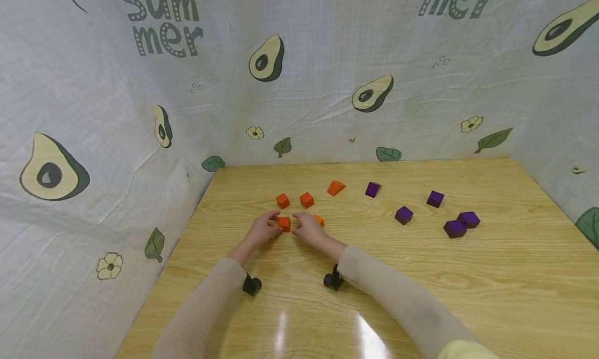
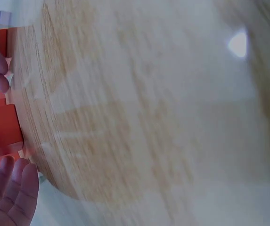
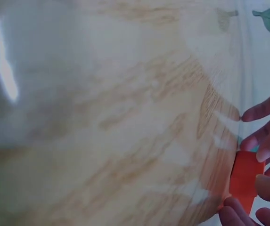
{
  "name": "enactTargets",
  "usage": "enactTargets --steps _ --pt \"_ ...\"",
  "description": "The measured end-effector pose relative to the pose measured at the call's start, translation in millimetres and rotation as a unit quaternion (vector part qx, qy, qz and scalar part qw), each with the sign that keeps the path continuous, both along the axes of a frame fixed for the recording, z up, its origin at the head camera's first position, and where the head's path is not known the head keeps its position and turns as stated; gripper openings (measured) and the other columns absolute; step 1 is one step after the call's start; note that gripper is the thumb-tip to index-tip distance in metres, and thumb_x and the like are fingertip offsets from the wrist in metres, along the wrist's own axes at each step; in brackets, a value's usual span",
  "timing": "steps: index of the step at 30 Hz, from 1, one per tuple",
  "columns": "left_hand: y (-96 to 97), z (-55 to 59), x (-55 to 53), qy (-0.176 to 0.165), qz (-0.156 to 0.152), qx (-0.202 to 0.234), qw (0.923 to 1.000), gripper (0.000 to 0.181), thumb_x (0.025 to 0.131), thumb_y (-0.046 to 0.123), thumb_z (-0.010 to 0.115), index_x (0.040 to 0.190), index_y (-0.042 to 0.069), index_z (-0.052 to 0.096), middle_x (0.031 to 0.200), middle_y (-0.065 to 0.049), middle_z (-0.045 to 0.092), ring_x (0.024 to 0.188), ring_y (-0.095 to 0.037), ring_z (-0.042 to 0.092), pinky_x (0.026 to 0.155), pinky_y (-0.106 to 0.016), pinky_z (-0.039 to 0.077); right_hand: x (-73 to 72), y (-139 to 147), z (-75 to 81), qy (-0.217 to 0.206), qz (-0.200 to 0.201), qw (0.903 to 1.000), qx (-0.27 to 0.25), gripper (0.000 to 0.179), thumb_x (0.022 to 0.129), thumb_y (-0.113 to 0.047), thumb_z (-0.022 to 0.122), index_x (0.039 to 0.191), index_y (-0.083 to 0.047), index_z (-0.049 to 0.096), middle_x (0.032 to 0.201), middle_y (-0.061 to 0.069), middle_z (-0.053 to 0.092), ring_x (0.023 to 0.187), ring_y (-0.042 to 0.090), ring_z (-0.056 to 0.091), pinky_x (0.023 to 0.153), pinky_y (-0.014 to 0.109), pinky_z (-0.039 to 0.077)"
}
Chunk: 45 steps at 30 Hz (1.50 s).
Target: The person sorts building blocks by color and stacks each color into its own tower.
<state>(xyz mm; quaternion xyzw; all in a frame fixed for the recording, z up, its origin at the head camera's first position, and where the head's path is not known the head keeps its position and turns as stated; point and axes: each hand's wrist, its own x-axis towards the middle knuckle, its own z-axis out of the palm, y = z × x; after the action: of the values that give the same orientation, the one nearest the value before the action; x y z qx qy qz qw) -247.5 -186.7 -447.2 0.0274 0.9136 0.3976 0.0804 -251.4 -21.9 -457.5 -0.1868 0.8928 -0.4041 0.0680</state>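
On the table an orange-red cube point(image 1: 284, 224) lies between the two hands. My left hand point(image 1: 263, 231) is at its left side, thumb tip against or right at the cube, also seen in the left wrist view on the cube point(image 2: 4, 129). Its other fingers are extended beside the block. My right hand point(image 1: 311, 231) is just right of the cube, fingers slightly bent and spread with a small gap to it in the head view. Behind that hand an orange block point(image 1: 320, 220) is partly hidden. Two more orange-red cubes, left point(image 1: 283, 201) and right point(image 1: 307, 200), sit just beyond.
Farther back lie an orange wedge-like block point(image 1: 335, 188) and a purple block point(image 1: 373, 189). Several purple blocks, among them one cube point(image 1: 404, 215), are scattered on the right. A printed cloth point(image 1: 318, 125) hangs behind the wooden table point(image 1: 374, 276) and along both sides.
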Motion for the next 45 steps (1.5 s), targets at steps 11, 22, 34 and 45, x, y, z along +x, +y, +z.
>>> enactTargets --steps 11,22,34,45 --pt "-0.3 -6.9 -2.9 -0.004 -0.001 0.0 1.0 0.037 0.082 0.002 0.066 0.118 0.001 0.057 0.113 -0.014 0.06 0.089 -0.023 0.058 0.08 -0.036 0.047 -8.0 -4 -5.4 0.011 0.019 0.9997 0.009 0.042 0.081 -0.002 0.065 0.121 0.007 0.054 0.106 0.018 0.063 0.09 0.024 0.06 0.076 0.034 0.049" --pt "-0.3 -7.8 -3.3 -0.01 0.0 0.008 0.9999 0.035 0.08 0.003 0.068 0.114 0.002 0.059 0.11 -0.013 0.062 0.084 -0.02 0.058 0.08 -0.035 0.047 -6.6 -5 -6.4 0.01 0.011 0.9999 -0.003 0.032 0.083 -0.004 0.065 0.113 0.006 0.058 0.104 0.016 0.063 0.093 0.023 0.059 0.081 0.034 0.048" --pt "2.5 -5.4 -3.8 -0.032 -0.004 0.006 0.9995 0.033 0.079 0.006 0.071 0.11 0.004 0.061 0.107 -0.01 0.062 0.082 -0.018 0.056 0.079 -0.032 0.046 -6.9 -1 -3.9 0.001 0.025 0.9995 0.019 0.025 0.084 -0.007 0.065 0.107 0.003 0.06 0.099 0.012 0.062 0.085 0.018 0.055 0.077 0.032 0.046" --pt "7.5 -7.8 -2.6 -0.035 -0.035 0.03 0.9983 0.032 0.076 0.006 0.073 0.105 0.003 0.062 0.104 -0.009 0.062 0.076 -0.014 0.056 0.07 -0.027 0.046 -1.6 13 0.8 0.007 0.049 0.9985 0.025 0.019 0.082 -0.007 0.067 0.098 0.002 0.06 0.084 0.008 0.058 0.072 0.015 0.046 0.066 0.026 0.04"
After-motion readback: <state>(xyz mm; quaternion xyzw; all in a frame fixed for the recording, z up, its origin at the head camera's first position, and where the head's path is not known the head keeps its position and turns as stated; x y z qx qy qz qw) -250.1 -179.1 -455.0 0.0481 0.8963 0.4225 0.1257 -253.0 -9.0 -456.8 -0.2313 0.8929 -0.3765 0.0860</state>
